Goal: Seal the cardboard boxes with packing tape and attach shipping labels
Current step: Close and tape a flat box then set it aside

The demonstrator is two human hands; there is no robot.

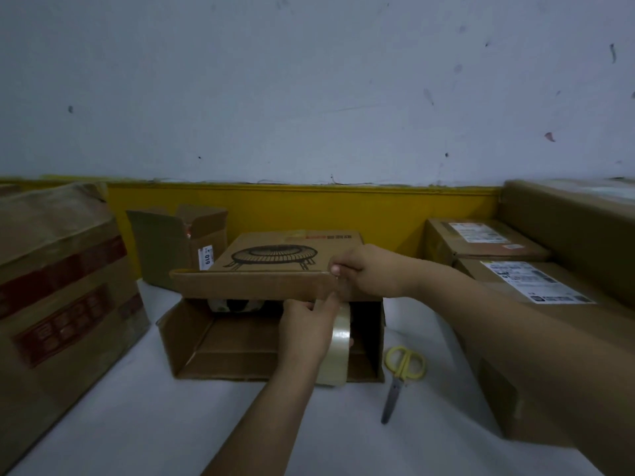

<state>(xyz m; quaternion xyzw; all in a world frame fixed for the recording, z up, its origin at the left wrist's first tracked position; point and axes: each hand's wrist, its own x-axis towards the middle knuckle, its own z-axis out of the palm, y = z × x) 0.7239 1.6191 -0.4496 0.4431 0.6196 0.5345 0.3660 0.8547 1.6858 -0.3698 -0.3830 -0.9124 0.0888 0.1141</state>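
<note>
Cardboard dominates: the open box [275, 338] lies on its side on the white bench [137, 424], its mouth facing the camera, and serves as landmark. Left of it stands a big carton with red tape [58, 286]; behind it to the left, a smaller open carton [171, 245]; right of it, two labelled parcels [508, 266]. Its printed top flap [275, 269] juts forward. The right hand [367, 269] pinches a clear tape end at that flap's front edge. The left hand [305, 331], in front of the box mouth, grips the tape roll [338, 341] with curled fingers. Yellow-handled scissors [400, 376] lie just right of the box.
</note>
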